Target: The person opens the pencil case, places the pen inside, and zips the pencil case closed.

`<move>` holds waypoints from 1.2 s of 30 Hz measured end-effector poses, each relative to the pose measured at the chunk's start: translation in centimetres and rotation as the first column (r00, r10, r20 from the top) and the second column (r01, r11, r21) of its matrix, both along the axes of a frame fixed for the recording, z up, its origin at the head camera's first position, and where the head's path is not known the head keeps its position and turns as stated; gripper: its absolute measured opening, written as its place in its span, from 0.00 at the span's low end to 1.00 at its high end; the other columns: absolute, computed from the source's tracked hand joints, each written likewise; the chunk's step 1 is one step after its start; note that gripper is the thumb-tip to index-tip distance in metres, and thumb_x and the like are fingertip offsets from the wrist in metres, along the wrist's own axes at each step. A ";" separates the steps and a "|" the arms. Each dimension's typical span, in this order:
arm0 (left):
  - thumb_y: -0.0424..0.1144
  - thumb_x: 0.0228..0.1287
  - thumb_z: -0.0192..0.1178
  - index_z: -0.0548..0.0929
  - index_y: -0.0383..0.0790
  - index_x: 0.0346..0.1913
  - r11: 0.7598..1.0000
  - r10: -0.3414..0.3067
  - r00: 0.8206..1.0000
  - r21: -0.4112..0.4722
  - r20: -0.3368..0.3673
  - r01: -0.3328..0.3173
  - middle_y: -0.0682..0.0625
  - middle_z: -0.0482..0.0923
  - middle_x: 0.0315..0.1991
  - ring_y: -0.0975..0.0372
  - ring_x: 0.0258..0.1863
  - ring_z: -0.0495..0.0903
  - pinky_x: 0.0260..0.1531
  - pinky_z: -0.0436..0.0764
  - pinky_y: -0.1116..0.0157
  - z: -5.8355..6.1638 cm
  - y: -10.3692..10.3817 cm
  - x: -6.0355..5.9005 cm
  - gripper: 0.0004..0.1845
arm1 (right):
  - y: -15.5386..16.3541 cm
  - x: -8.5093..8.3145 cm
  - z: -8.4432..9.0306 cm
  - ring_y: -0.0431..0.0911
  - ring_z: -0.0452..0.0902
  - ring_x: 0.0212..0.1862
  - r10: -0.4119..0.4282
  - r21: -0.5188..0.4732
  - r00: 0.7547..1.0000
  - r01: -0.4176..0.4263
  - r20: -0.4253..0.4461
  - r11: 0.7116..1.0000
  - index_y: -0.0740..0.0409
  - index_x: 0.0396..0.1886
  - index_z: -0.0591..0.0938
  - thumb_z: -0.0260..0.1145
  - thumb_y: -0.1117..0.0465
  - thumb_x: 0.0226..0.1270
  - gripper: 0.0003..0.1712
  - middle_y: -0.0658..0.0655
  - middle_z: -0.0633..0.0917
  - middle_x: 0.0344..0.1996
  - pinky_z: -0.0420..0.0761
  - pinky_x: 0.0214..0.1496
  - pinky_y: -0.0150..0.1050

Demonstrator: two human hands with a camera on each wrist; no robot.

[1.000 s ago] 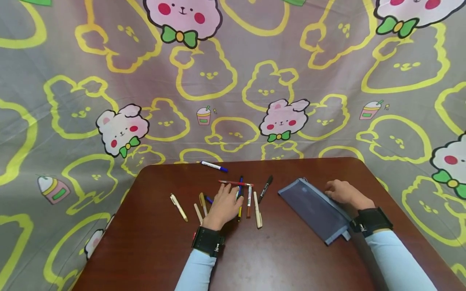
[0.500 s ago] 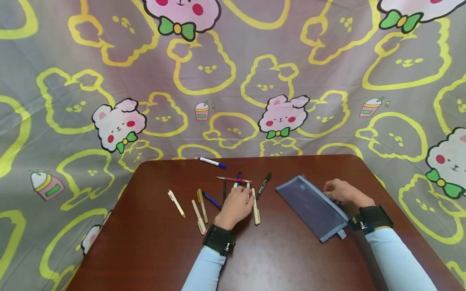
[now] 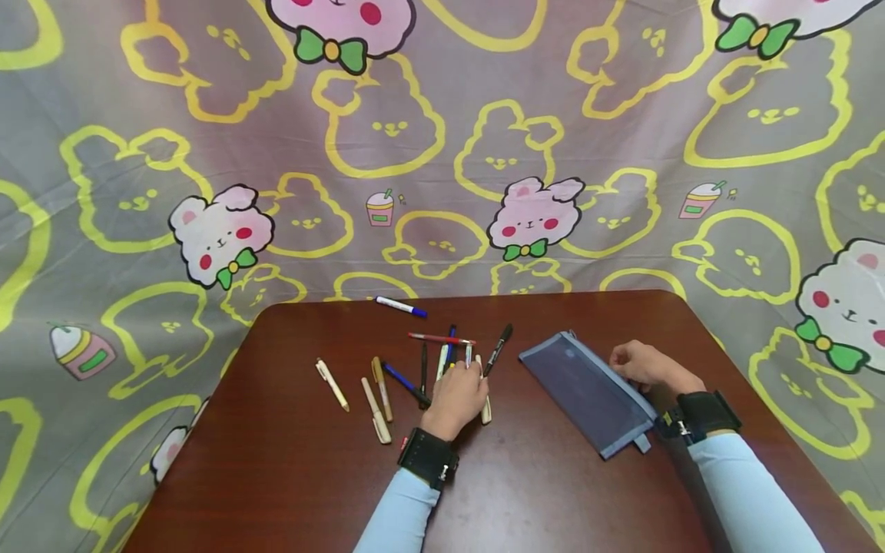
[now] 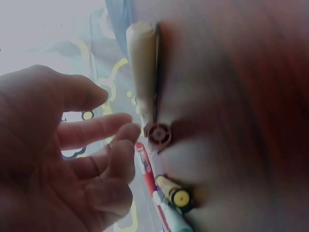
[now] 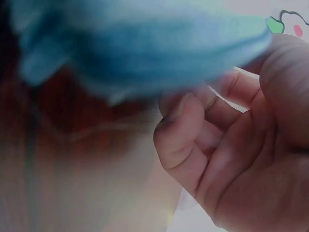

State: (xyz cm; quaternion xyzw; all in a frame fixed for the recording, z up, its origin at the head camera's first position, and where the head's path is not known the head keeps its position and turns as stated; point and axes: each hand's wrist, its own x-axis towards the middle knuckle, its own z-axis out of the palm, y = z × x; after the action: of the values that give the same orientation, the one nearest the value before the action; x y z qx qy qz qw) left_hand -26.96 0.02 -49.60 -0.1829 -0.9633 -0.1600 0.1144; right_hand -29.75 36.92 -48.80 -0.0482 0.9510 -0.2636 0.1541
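My left hand (image 3: 456, 398) hovers over the loose pens in the middle of the table, thumb and fingers apart. In the left wrist view its bent fingertips come right up to a brown-ended pen (image 4: 159, 134). Beside that lie a cream pen (image 4: 143, 58), a red pen (image 4: 145, 166) and a yellow-ended pen (image 4: 181, 198). With my right hand (image 3: 646, 365) I pinch the far right edge of a blue-grey mesh pencil case (image 3: 588, 392), which lies slanted on the table. In the right wrist view the case (image 5: 159, 53) is blurred and hides some fingertips.
Left of my left hand lie a blue pen (image 3: 404, 382), a gold pen (image 3: 382, 388), a beige pen (image 3: 376, 411) and a cream click pen (image 3: 333, 384). A blue-capped marker (image 3: 401, 307) is near the back edge. A black marker (image 3: 498, 349) lies between pens and case.
My left hand has moved right across the pens, from the yellow-and-blue pen to the brown-ended one, uncovering the pens on the left. The right hand stays at the pencil case.
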 end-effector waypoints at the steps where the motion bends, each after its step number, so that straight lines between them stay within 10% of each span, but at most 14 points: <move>1: 0.45 0.65 0.59 0.81 0.41 0.37 1.000 0.013 1.000 -0.001 0.000 -0.013 0.44 0.79 0.31 0.51 0.28 0.81 0.23 0.77 0.56 -0.1 0.1 0.0 0.10 | -0.1 0.0 0.0 0.45 0.74 0.23 0.001 0.003 1.000 -0.001 0.004 1.000 0.58 0.35 0.80 0.59 0.63 0.69 0.05 0.52 0.76 0.20 0.76 0.23 0.39; 36: 0.54 0.61 0.64 0.84 0.44 0.24 0.981 0.163 0.973 -0.135 0.160 -0.142 0.45 0.85 0.26 0.54 0.22 0.83 0.17 0.75 0.55 0.0 1.7 -0.6 0.18 | -0.6 -0.5 0.2 0.42 0.66 0.23 0.095 0.054 0.994 -0.092 -0.063 0.994 0.59 0.27 0.78 0.58 0.68 0.62 0.05 0.49 0.69 0.19 0.65 0.25 0.37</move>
State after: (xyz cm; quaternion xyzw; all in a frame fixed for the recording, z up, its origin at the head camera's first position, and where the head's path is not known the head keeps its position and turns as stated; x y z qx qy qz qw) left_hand -27.60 1.68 -49.62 -0.1004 -0.9887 -0.1062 0.0319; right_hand -30.23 36.27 -48.58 -0.0973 0.9586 -0.2302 0.1363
